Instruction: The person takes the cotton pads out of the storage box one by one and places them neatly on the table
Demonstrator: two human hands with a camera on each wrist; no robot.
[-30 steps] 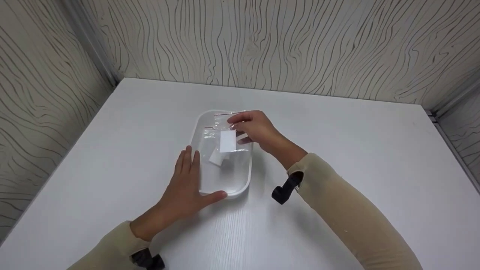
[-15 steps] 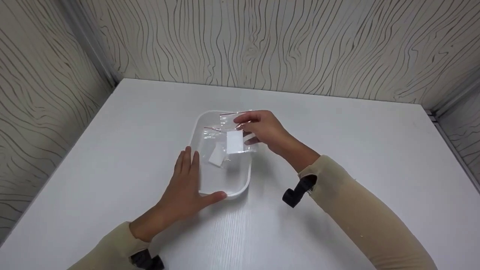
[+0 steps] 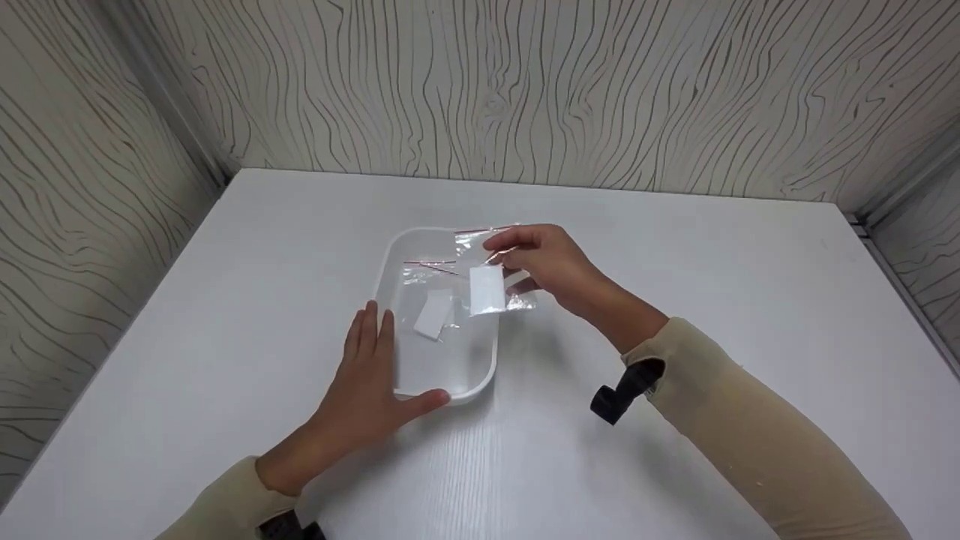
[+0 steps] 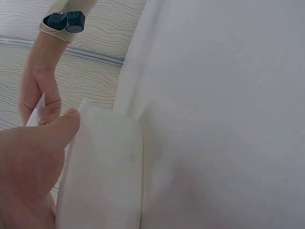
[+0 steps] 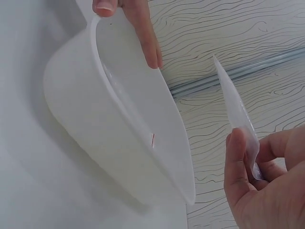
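A white plastic tub with rounded corners stands on the table, my left hand spread against it. The straight fingers lie along its left rim and the thumb on its near rim. Between thumb and fingers my right hand pinches a clear zip bag with a red line along its top and a white rectangle in it. It hangs over the tub's right rim; in the right wrist view the bag appears edge-on. Inside the tub lie more clear zip bags with red lines, one with a white piece.
The white table extends on both sides of the tub. Behind it rises a wall with a wood-grain pattern, meeting the left panel at a grey metal post. Both sleeves carry black wrist devices.
My right hand has moved right with the pinched bag, drawing it away from the bags in the tub. My left hand stays on the tub's rim. The head view has shifted slightly.
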